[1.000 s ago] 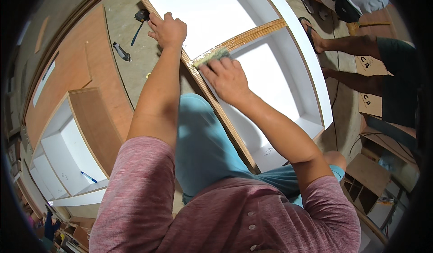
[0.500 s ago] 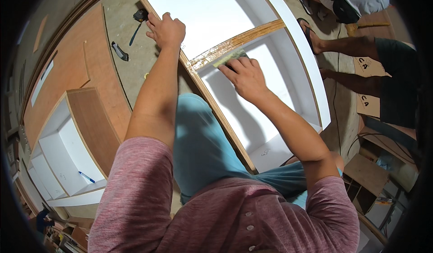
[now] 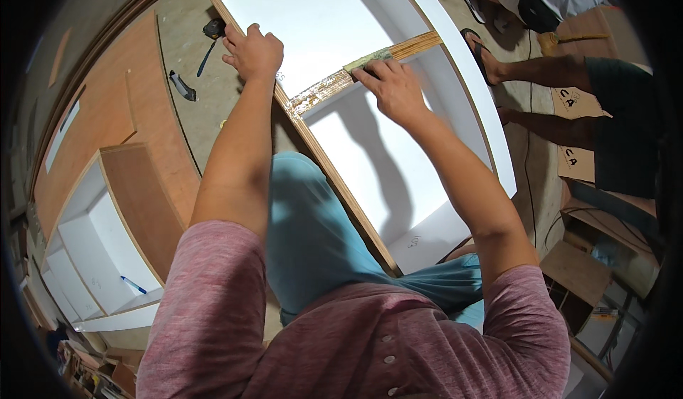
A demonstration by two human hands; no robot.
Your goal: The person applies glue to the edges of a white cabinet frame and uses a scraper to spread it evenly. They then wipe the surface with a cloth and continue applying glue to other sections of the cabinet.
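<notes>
A white-lined wooden cabinet point(image 3: 320, 157) lies open side up in front of me, split by a divider point(image 3: 418, 44) with a bare wood-coloured edge. White smears mark the divider's near end. My right hand point(image 3: 398, 93) is closed on a flat yellowish-green piece point(image 3: 370, 59), which lies on top of that edge; its exact kind is hard to make out. My left hand point(image 3: 254, 54) rests on the cabinet's long left edge, fingers spread and holding nothing.
Left on the floor are a tape measure point(image 3: 213, 27) and a utility knife point(image 3: 183, 86). Beyond lies a brown board point(image 3: 92, 107), plus a smaller cabinet point(image 3: 139, 200) with a blue pen point(image 3: 133, 285) inside. Another person's legs point(image 3: 541, 68), a mallet point(image 3: 569, 38) and a cable point(image 3: 529, 150) are right.
My right hand has moved up and slightly right, bringing the flat piece from beside the divider onto its top edge. My left hand stays on the long edge.
</notes>
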